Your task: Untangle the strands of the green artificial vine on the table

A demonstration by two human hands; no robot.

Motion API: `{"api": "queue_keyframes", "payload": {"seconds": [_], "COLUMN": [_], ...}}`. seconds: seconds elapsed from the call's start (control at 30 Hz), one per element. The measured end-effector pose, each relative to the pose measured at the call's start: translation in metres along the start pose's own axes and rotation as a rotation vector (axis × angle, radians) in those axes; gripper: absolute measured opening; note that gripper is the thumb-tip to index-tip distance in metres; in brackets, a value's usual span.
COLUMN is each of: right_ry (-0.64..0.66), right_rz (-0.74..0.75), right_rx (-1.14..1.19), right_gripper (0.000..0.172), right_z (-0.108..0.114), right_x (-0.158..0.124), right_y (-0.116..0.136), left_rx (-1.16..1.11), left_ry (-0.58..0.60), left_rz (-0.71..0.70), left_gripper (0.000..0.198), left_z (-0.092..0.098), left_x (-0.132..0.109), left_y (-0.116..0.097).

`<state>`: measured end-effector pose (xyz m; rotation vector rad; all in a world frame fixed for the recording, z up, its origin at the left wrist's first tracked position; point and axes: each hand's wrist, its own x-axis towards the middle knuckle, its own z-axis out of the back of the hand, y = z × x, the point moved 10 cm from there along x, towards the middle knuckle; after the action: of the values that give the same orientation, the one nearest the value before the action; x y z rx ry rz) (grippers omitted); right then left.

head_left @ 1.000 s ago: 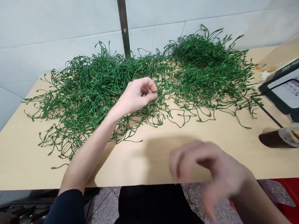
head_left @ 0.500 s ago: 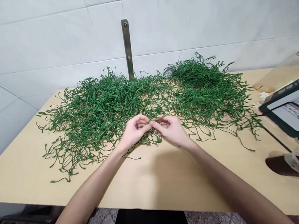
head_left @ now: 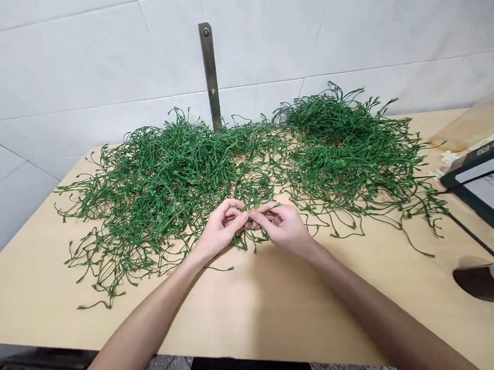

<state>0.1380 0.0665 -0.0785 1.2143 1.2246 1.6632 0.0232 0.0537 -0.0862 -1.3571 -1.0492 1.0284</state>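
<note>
Low over the middle of the table, my left hand (head_left: 220,229) and my right hand (head_left: 290,230) meet, thumbs and forefingers pinched together at the tips. Between them is a thin green stem (head_left: 276,205), perhaps artificial; part of it shows above the right fingers, and the fingers hide the rest. A wide tangled heap of similar green stems (head_left: 165,162) spreads behind and to the left of my hands. Another heap of green stems (head_left: 340,128) lies at the back right. Looser stems are strewn between the heaps and beneath my fingers.
The pale wooden tabletop (head_left: 222,316) ends against a tiled wall, where a metal strip (head_left: 209,69) is bolted. On the right are a dark-edged panel with a white label (head_left: 493,196), a black cord (head_left: 470,234), small white pieces (head_left: 448,158) and a cup of dark liquid (head_left: 478,284).
My hands sit slightly lower in the view, still pinched together around the stem. The camera view has shifted a little, pushing the cup and panel farther toward the right edge.
</note>
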Motion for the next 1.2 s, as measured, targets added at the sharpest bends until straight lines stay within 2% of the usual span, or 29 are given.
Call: {"api": "queue_keyframes", "payload": {"seconds": [0.1,0.2,0.33,0.53,0.77,0.9,1.0,1.2], "right_ry": [-0.067,-0.071,-0.057,-0.065,-0.061,-0.075,-0.092,-0.113], "right_rz": [0.153,0.253,0.237,0.353,0.304,0.403,0.447,0.411], "right_rx": [-0.225,-0.34,-0.334,-0.349,-0.409,-0.503,-0.574,-0.61], "right_gripper": [0.016,0.014,0.01,0.009,0.011,0.01,0.014,0.016], "right_z": [0.006,0.005,0.004,0.0,-0.001,-0.005,-0.009,-0.008], "right_x": [-0.002,-0.005,-0.004,-0.009,-0.008,-0.012,-0.015,-0.014], "right_y": [0.019,0.032,0.032,0.048,0.039,0.045,0.048,0.045], "left_rx": [0.11,0.193,0.198,0.099,0.115,0.089,0.16,0.349], "left_ry": [0.026,0.025,-0.018,-0.023,-0.045,-0.023,-0.036,-0.057], "left_rz": [0.014,-0.008,-0.032,-0.007,0.002,0.0,-0.021,-0.105], "left_gripper": [0.032,0.032,0.03,0.031,0.032,0.029,0.028,0.023], "left_z": [-0.002,-0.003,0.0,0.002,0.003,0.001,0.001,-0.002], "left_x": [-0.001,-0.002,-0.003,-0.001,-0.001,-0.001,-0.003,-0.007], "left_y": [0.0,-0.002,-0.002,0.002,0.004,0.004,0.001,-0.008]}}
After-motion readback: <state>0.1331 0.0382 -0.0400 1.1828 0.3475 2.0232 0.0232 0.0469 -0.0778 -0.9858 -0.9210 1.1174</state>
